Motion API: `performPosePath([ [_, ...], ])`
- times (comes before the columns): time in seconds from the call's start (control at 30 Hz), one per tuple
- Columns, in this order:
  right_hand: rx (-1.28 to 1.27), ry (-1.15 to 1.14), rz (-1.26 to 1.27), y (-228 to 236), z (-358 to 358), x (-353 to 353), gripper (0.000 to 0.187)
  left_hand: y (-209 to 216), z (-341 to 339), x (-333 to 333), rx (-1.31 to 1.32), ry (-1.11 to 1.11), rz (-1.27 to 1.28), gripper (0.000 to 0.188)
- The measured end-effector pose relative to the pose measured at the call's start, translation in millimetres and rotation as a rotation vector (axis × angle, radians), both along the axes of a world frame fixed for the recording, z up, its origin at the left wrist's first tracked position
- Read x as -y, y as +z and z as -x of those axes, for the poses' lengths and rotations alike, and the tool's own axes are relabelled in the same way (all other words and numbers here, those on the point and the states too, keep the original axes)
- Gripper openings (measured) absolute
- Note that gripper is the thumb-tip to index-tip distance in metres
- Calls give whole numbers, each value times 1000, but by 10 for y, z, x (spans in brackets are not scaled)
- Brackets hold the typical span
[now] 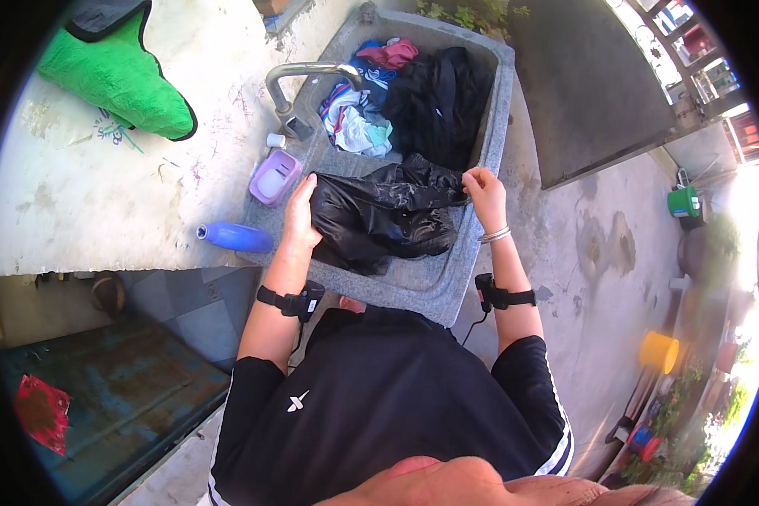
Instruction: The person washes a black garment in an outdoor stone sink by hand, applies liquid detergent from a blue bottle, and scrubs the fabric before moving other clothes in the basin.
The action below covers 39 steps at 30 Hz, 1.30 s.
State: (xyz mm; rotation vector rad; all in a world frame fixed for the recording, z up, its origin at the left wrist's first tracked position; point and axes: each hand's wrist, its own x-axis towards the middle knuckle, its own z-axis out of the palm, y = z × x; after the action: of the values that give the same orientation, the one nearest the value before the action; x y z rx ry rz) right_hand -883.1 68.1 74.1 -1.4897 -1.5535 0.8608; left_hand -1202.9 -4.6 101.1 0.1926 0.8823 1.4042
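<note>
A wet black garment (384, 219) with whitish suds on it lies stretched across the ridged near part of a grey stone laundry sink (367, 291). At its left edge my left hand (300, 218) grips the cloth, the fingertips partly hidden behind it. My right hand (486, 199) pinches the garment's other end near the sink's right rim. Beyond it, in the basin, lie more black clothes (443, 101), a white striped garment (350, 122) and a dark pink cloth (390, 54). The garment's exact kind is hard to make out.
A metal faucet (308, 69) arches over the basin from the left. Beside the sink are a purple soap dish (275, 179), a blue bottle (234, 238) lying on its side and a small white cap (276, 140). A green cloth (122, 80) rests on the pale counter (59, 198).
</note>
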Motion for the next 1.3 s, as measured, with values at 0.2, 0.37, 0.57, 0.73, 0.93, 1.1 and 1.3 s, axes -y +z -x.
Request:
performPosePath([
  [0.2, 118, 348, 95, -146, 186, 267, 28, -130, 151, 8, 6, 61, 16, 20],
  [0.37, 380, 438, -245, -425, 319, 432, 30, -81, 159, 14, -3, 72, -13, 20],
  [0.57, 278, 345, -372, -417, 237, 362, 18, 93, 119, 32, -97, 102, -112, 16],
  [0.73, -404, 138, 125, -142, -27, 215, 7, 161, 249, 104, -246, 35, -201, 12],
  [0.93, 2, 2, -55, -124, -421, -122, 18, 274, 125, 263, -786, -438, -252, 16],
  [1.1, 581, 22, -108, -441, -74, 137, 65, -265, -65, 549, -1536, -850, -330, 42],
  [1.3, 710, 26, -157, -628, 233, 71, 31, -687, -391, 560, -1832, -898, -218, 79],
])
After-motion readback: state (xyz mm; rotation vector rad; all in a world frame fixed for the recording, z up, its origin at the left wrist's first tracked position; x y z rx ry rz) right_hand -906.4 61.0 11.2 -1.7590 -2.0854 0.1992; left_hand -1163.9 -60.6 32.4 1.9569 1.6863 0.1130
